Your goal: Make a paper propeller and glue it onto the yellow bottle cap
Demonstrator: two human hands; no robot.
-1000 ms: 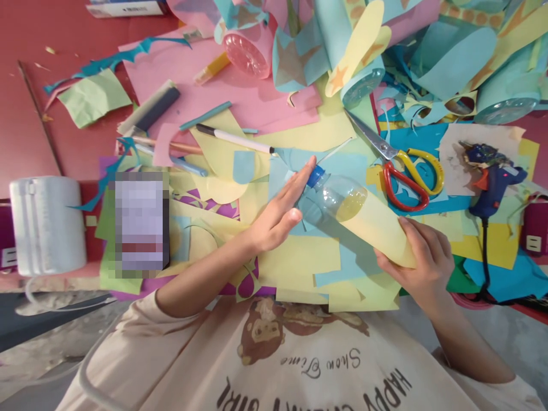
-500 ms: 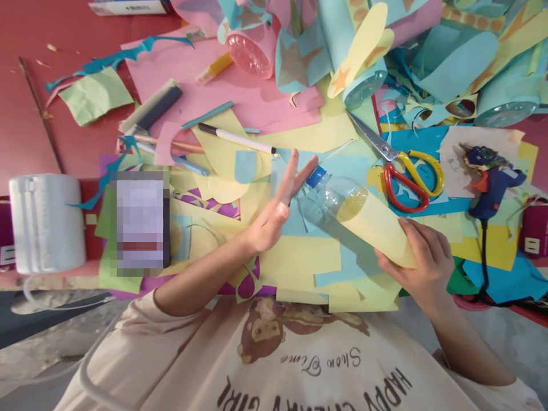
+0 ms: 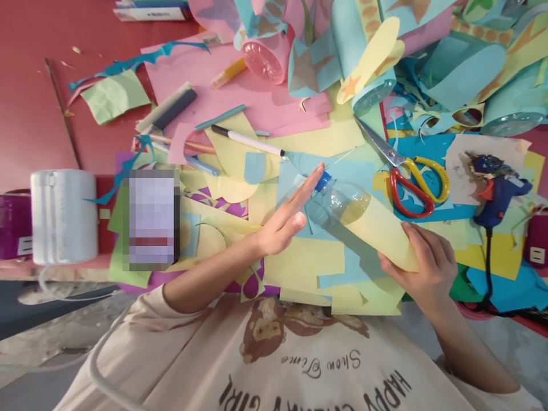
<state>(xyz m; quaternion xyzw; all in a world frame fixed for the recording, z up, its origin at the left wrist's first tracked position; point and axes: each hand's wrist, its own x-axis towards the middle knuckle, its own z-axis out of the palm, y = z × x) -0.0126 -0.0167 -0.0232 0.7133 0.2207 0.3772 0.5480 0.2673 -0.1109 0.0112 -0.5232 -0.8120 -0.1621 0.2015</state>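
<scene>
A clear plastic bottle (image 3: 349,200) with a blue cap (image 3: 322,181) is tilted over the paper, cap end up and to the left. Pale yellow paper (image 3: 387,231) wraps its lower part. My right hand (image 3: 428,262) grips the bottle around its wrapped base end. Beside the cap is my left hand (image 3: 289,220), open, with its fingers stretched straight and its thumb apart. Its fingertips reach the cap's edge; whether they touch it I cannot tell.
Scissors (image 3: 400,162) with red and yellow handles lie right of the bottle, near a blue glue gun (image 3: 492,200). A phone (image 3: 154,220) and a white box-like device (image 3: 64,217) are at left. Paper-covered bottles (image 3: 372,94) and scraps crowd the back; a white marker (image 3: 248,140) lies mid-table.
My left hand's fingers, spread apart before, are now together and straight beside the cap. My right hand keeps its hold on the bottle. The whole view has shifted slightly.
</scene>
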